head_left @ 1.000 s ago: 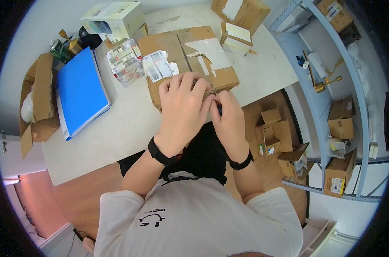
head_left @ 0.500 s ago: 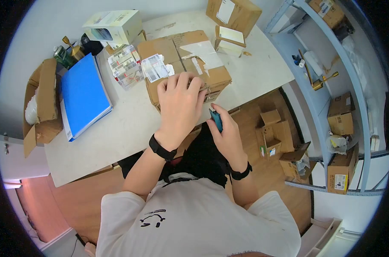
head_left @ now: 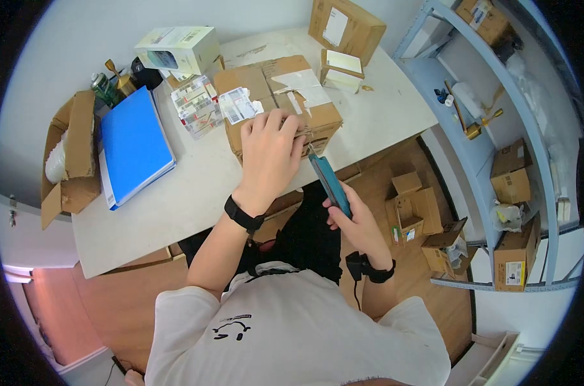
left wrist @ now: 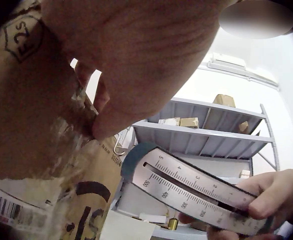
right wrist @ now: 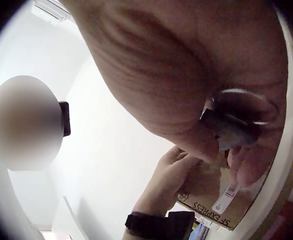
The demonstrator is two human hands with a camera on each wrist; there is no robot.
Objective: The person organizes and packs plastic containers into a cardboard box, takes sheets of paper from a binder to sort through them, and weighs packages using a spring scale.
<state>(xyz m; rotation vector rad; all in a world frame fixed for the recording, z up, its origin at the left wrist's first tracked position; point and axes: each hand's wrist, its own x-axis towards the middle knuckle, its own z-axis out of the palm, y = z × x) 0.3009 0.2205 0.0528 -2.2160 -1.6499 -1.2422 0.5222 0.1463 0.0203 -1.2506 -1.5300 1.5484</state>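
Note:
The left hand (head_left: 265,153) rests over the near top edge of a taped cardboard box (head_left: 250,77) on the table, its fingers curled and its thumb gripping the torn edge. Beside it, the right hand (head_left: 362,226) holds the lower end of a teal spring scale (head_left: 331,184). The scale slants up toward the box, its thin metal hook (head_left: 311,148) close to the box's front face, near the left fingertips. In the left wrist view, the pale graduated face of the scale (left wrist: 186,192) shows two rows of numbers. The left hand hides part of the box edge.
Left of the box lie labelled small packets (head_left: 195,106), a blue binder (head_left: 137,145) and an open carton (head_left: 80,138). Behind stand a white box (head_left: 192,45) and a brown carton (head_left: 350,26). A grey shelf (head_left: 456,119) and open cartons (head_left: 427,209) are at the right.
The right hand has drawn down and to the right, away from the left hand. The spring scale, mostly hidden before, now shows along its length. The left hand keeps its place on the box.

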